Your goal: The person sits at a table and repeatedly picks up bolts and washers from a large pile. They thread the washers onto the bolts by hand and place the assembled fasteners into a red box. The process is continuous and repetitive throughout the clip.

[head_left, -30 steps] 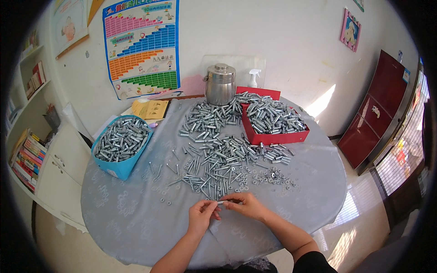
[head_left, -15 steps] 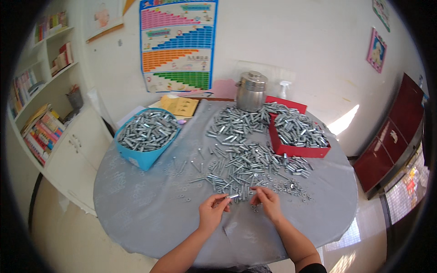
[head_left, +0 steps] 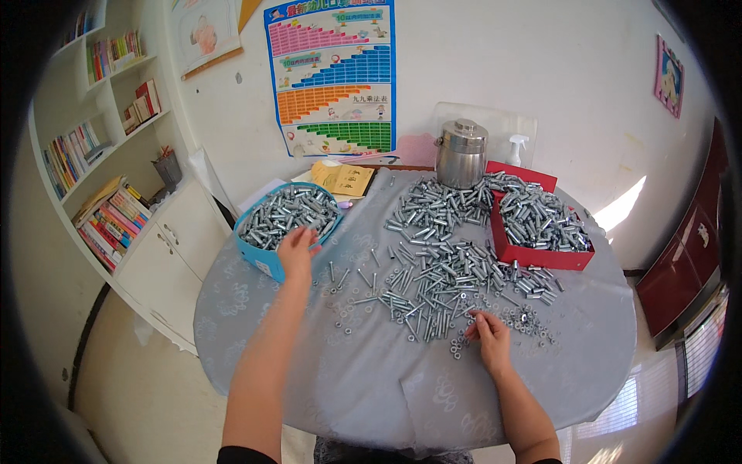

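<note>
Showing bare cloth on the table point(head_left: 352, 383) between the forearms, out to the near edge. Holding left hand point(head_left: 297, 251) over the blue bin's point(head_left: 257, 260) near right rim, fingers loosely bent; holding right hand point(head_left: 490, 334) low beside nuts point(head_left: 457, 350), fingertips close together. Being unable to tell whether gripping anything in either. Finding bolts point(head_left: 442, 319) lying in the central pile, nearest ones running lengthwise roughly toward the near edge.
</note>
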The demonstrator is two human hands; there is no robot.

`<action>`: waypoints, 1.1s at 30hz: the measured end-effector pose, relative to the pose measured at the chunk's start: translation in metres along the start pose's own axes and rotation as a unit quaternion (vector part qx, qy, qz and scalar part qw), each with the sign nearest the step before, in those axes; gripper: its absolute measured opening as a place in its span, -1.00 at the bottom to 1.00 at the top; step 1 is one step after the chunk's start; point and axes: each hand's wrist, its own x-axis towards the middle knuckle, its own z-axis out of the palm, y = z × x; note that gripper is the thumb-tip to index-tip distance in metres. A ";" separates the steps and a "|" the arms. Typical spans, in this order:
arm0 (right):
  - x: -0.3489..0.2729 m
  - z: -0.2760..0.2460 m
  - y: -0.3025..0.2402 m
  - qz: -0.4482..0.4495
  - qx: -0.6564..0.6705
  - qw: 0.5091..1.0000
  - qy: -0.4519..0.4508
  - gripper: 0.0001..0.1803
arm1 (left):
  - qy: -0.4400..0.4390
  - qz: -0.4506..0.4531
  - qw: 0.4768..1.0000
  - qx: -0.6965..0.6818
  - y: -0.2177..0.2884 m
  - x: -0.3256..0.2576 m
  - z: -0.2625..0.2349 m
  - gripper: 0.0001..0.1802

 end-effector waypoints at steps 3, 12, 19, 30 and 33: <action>0.000 0.000 0.001 -0.003 0.000 1.000 -0.013 -0.73 | -0.030 0.111 0.981 0.157 -0.005 0.036 -0.016 -0.73; 0.004 -0.010 0.006 0.000 -0.030 1.000 0.002 -0.77 | -0.306 0.362 0.729 0.494 -0.038 -0.076 -0.011 -0.84; 0.011 -0.016 0.014 -0.003 -0.034 0.999 0.000 -0.78 | -0.301 0.403 0.667 0.551 -0.053 -0.097 -0.009 -0.93; 0.044 -0.008 -0.014 -0.110 -0.339 0.934 -0.037 -0.76 | -0.243 0.178 0.856 0.420 -0.020 -0.136 -0.014 -0.89; 0.081 -0.023 0.006 -0.177 -0.411 0.893 0.055 -0.78 | -0.265 0.136 0.889 0.348 -0.021 -0.145 -0.012 -0.88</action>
